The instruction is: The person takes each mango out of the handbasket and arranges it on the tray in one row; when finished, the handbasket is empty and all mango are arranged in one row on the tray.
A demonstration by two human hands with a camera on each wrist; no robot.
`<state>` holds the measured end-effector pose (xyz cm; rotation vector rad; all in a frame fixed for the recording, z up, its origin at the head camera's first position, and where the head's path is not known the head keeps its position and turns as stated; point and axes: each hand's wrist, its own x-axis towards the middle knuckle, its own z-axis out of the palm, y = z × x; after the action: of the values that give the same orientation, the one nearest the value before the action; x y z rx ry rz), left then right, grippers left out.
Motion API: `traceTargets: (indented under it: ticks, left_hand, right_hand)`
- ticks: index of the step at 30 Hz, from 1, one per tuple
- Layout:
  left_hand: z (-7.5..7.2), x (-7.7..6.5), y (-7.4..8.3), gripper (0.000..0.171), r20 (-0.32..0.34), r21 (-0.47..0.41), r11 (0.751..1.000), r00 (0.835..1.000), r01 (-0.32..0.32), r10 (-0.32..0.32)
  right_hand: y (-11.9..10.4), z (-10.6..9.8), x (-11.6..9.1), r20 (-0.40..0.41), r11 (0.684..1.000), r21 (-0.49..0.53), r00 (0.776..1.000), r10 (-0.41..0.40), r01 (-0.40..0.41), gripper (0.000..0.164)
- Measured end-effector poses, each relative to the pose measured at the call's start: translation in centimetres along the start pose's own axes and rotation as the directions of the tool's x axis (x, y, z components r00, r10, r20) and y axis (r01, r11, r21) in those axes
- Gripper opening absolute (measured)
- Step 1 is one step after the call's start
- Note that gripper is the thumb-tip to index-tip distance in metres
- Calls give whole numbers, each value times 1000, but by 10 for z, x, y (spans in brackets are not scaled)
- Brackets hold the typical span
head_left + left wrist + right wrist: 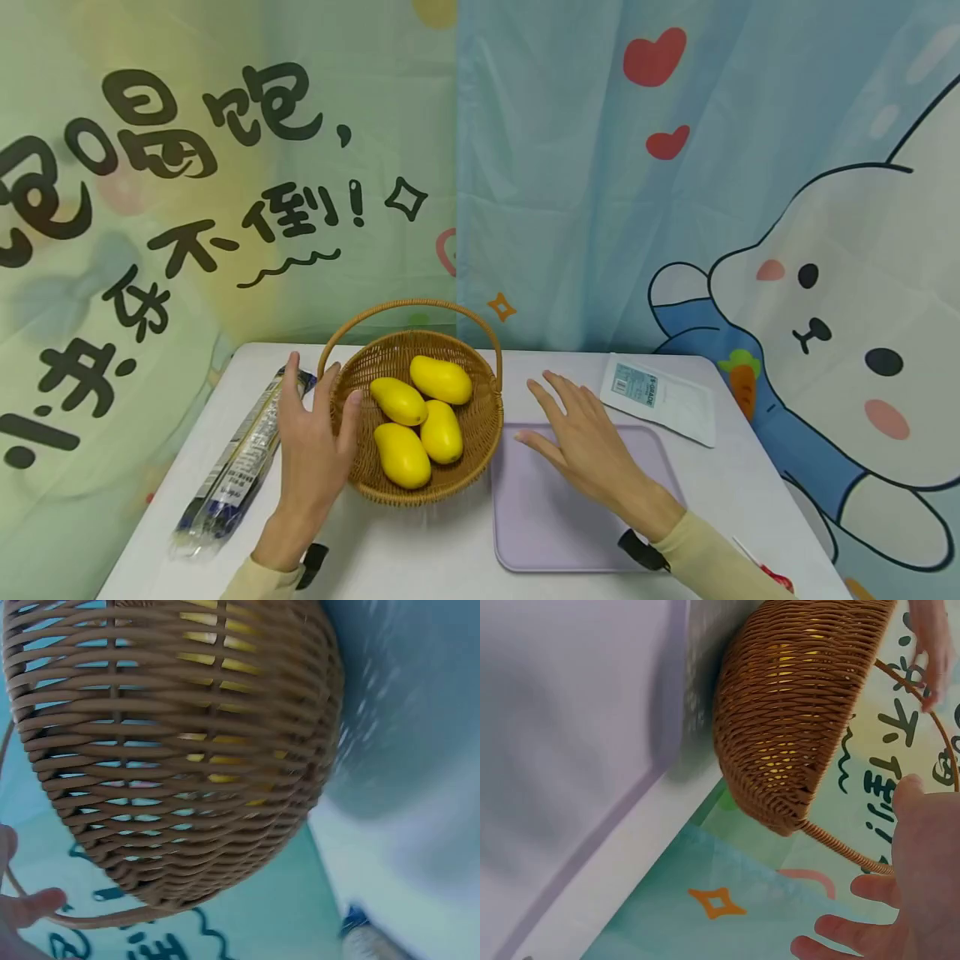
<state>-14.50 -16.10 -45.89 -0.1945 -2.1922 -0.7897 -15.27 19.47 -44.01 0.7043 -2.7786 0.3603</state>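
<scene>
A brown wicker basket (480,425) with an arched handle (417,303) stands on the table and holds several yellow mangoes (402,456). To its left, my left hand (315,450) is raised with the fingers spread, the thumb close to the basket's side; I cannot tell whether it touches. On the other side, over a light purple tray (540,533), my right hand (588,442) hovers with extended fingers, apart from the basket. The right wrist view shows the basket's woven side (795,712) with a gap to the right hand. Neither hand holds anything.
A long clear plastic packet (238,462) lies at the table's left. At the back right is a white pouch (678,400) with a label, near the tray. A red-handled tool (777,577) lies partly hidden by the right sleeve. Printed curtains (540,208) hang behind the table.
</scene>
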Motion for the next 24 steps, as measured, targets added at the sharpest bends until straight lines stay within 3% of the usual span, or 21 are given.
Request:
traceTargets:
  ticks: [2, 4, 9, 12, 14, 24]
  left_hand:
    - [1, -3, -4, 45, 72, -39, 995, 993, 96, -93]
    - [3, -6, -8, 47, 157, -73, 979, 971, 191, -178]
    - [8, -11, -15, 56, 359, -105, 922, 879, 371, -313]
    - [10, -12, -19, 61, 429, -116, 891, 831, 439, -354]
    - [11, -13, -20, 63, 458, -119, 876, 808, 468, -370]
    - [13, -12, -23, 69, 498, -120, 861, 780, 494, -378]
  right_hand:
    - [-3, -2, 2, 1, 1000, 6, 1000, -10, 10, 73]
    - [-7, -4, 4, -1, 1000, 12, 1000, -18, 18, 73]
    - [-14, -6, 8, -12, 999, 27, 999, -34, 34, 71]
    - [-17, -6, 9, -12, 999, 34, 999, -39, 39, 72]
    - [-18, -7, 10, -9, 999, 31, 999, -40, 41, 72]
    - [-23, -9, 12, -15, 998, 34, 999, -50, 51, 71]
